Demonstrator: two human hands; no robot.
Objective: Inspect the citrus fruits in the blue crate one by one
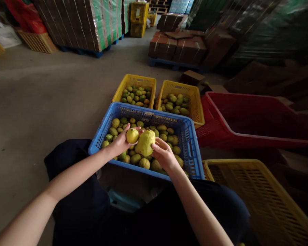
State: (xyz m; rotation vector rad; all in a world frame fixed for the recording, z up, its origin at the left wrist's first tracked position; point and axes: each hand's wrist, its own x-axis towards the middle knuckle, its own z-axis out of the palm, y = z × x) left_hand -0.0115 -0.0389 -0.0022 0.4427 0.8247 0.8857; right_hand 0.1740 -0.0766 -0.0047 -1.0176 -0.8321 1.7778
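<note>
My left hand (123, 139) holds a small yellow lemon (132, 135), with the thumb and fingers around it. In my right hand (164, 152) is a larger, bumpy yellow lemon (145, 143), gripped from its right side. The two fruits are close beside each other, above a blue crate (149, 116). Many green and yellow lemons (144, 163) lie inside this crate, and my hands and the held fruits hide some of them.
Two yellow crates (200, 112) of lemons stand behind the blue one. To the right are a red bin (246, 135) and a yellow crate (256, 191). Stacked cartons (177, 48) on pallets and a wrapped stack (105, 24) stand farther back.
</note>
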